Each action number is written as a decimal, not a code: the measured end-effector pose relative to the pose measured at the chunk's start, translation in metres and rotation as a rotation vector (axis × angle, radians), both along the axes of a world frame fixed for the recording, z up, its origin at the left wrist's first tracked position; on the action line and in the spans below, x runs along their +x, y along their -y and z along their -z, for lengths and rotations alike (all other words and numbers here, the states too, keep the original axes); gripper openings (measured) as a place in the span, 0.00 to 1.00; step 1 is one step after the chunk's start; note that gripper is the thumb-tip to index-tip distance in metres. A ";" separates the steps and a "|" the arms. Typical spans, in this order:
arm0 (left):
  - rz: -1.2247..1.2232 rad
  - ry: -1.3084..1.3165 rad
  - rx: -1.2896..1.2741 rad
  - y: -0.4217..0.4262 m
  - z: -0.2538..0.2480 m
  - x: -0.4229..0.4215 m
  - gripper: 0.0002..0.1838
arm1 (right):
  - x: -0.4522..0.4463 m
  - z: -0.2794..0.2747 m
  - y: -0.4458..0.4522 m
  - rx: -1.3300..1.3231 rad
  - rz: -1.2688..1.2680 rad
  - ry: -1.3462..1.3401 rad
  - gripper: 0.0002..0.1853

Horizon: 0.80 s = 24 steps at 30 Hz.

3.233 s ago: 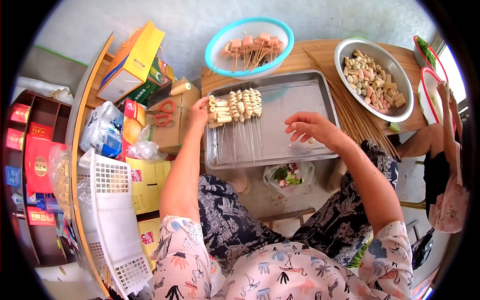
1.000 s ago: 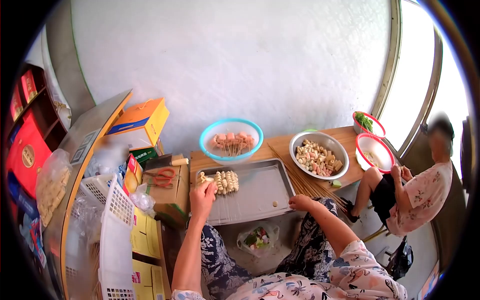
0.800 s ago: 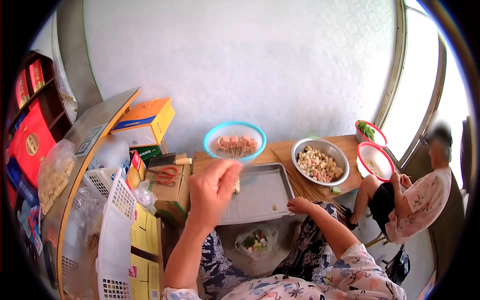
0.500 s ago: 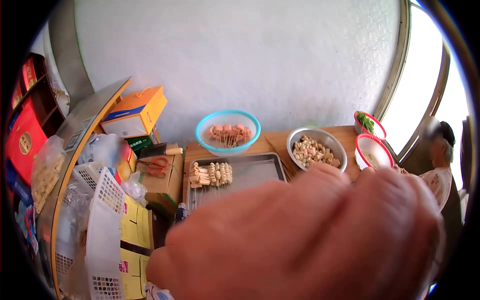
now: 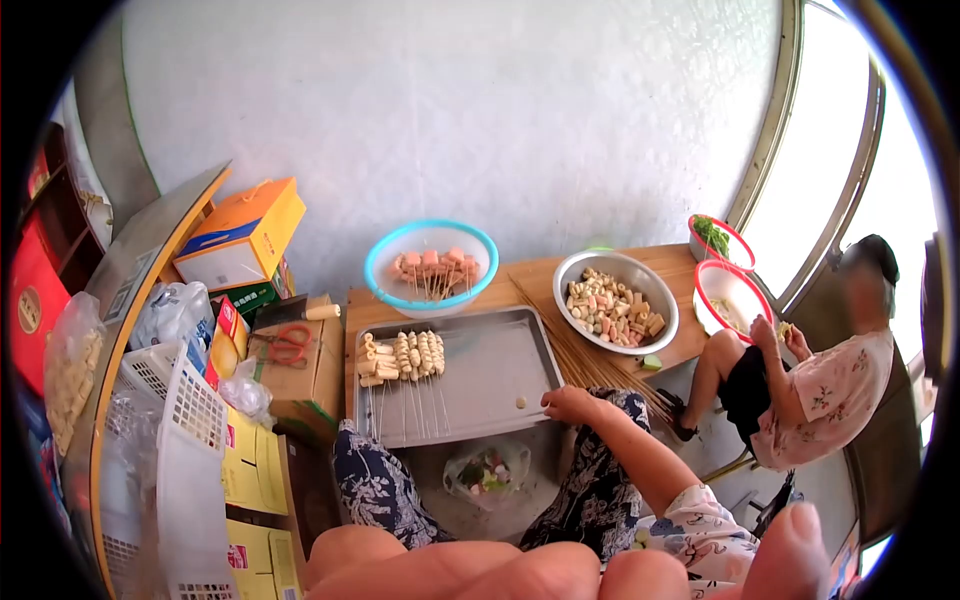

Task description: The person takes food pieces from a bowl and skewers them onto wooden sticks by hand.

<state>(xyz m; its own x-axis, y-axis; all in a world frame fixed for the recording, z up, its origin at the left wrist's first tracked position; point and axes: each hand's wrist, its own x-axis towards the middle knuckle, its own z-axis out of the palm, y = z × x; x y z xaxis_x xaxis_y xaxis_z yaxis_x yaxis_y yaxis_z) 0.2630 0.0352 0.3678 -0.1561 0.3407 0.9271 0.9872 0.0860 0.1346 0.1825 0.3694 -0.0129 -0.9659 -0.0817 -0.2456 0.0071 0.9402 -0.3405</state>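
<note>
My left hand [image 5: 500,572] is large and blurred at the bottom, close to the camera. Its fingers are bent, the thumb stands well apart to the right, and nothing shows in it. My right hand [image 5: 570,404] reaches from a floral sleeve to the front right corner of a metal tray [image 5: 480,400], its fingers curled at the rim. At the tray's left lie several skewers of pale, rolled or spiral-cut food [image 5: 418,355], sticks toward me. Loose bamboo skewers [image 5: 590,365] lie beside the tray, just beyond my right hand.
A blue-rimmed basin [image 5: 430,255] holds pink skewered pieces. A steel bowl [image 5: 672,312] contains cut pieces. Red-rimmed bowls [image 5: 712,268] stand farther right, near a seated person [image 5: 830,400]. Left are scissors [image 5: 290,345], a cleaver [image 5: 280,312] and a white basket [image 5: 195,480]. A plastic bag [image 5: 487,468] lies below.
My left hand has dropped from the middle of the view to the bottom, uncovering the tray, my right hand and my legs. The view has shifted slightly; the food skewers stay in place.
</note>
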 end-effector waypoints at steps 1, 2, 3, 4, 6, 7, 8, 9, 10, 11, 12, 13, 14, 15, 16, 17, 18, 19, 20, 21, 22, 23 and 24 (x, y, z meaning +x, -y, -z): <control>-0.004 0.010 0.006 0.002 -0.001 0.001 0.11 | -0.003 0.004 -0.001 0.000 -0.035 0.002 0.16; -0.009 0.025 0.014 0.003 -0.001 0.002 0.12 | -0.006 0.006 0.001 0.010 -0.037 0.008 0.16; -0.023 0.049 0.018 0.005 -0.001 0.004 0.12 | -0.007 0.007 0.003 0.018 -0.037 0.016 0.16; -0.040 0.076 0.022 0.006 -0.002 0.007 0.13 | -0.008 0.009 0.004 0.022 -0.035 0.012 0.16; -0.116 0.227 0.048 0.010 -0.005 0.023 0.14 | -0.010 0.011 0.007 0.001 -0.044 0.012 0.16; -0.157 0.286 0.060 0.012 -0.005 0.028 0.14 | -0.011 0.009 0.010 0.002 -0.039 0.006 0.16; -0.198 0.360 0.066 0.014 -0.005 0.037 0.14 | -0.012 0.008 0.012 0.013 -0.023 0.028 0.16; -0.155 0.197 0.089 0.015 0.002 0.026 0.14 | -0.013 0.003 0.014 0.023 -0.002 0.048 0.16; -0.117 0.028 0.111 0.015 0.010 0.015 0.14 | -0.012 -0.001 0.017 0.016 0.028 0.080 0.16; -0.085 -0.138 0.132 0.016 0.017 0.004 0.14 | -0.013 -0.005 0.018 0.014 0.044 0.077 0.16; -0.045 -0.170 0.145 0.010 0.017 -0.003 0.13 | -0.013 -0.008 0.019 0.013 0.053 0.073 0.16; 0.001 -0.181 0.140 0.005 0.017 -0.008 0.13 | -0.010 -0.008 0.022 0.009 0.050 0.083 0.16; 0.050 -0.156 0.128 0.001 0.018 -0.009 0.12 | -0.012 -0.004 0.021 0.043 0.008 0.050 0.16; 0.101 -0.127 0.118 -0.003 0.019 -0.008 0.12 | -0.013 0.001 0.019 0.002 -0.031 0.002 0.15; 0.144 -0.100 0.119 -0.007 0.020 -0.007 0.12 | -0.013 0.005 0.016 0.010 -0.016 0.015 0.15; 0.196 -0.072 0.120 -0.011 0.022 -0.005 0.11 | -0.014 0.007 0.016 0.017 -0.009 0.026 0.14; 0.245 -0.049 0.132 -0.016 0.023 -0.004 0.11 | -0.014 0.003 0.017 0.016 -0.014 0.018 0.14; 0.289 -0.025 0.141 -0.019 0.025 -0.002 0.11 | -0.013 0.002 0.017 0.013 -0.020 0.011 0.14; 0.325 0.003 0.147 -0.022 0.027 0.000 0.11 | -0.013 0.010 0.014 -0.014 -0.004 0.004 0.15; 0.357 0.021 0.157 -0.025 0.030 0.002 0.11 | -0.014 0.016 0.010 -0.039 0.020 -0.010 0.15; 0.393 0.039 0.169 -0.029 0.032 0.005 0.11 | -0.014 0.019 0.007 -0.039 0.003 -0.016 0.15; 0.420 0.053 0.179 -0.032 0.034 0.008 0.10 | -0.015 0.022 0.004 -0.036 -0.009 -0.024 0.15; 0.447 0.072 0.188 -0.036 0.036 0.010 0.10 | -0.014 0.019 0.005 -0.068 0.023 -0.005 0.15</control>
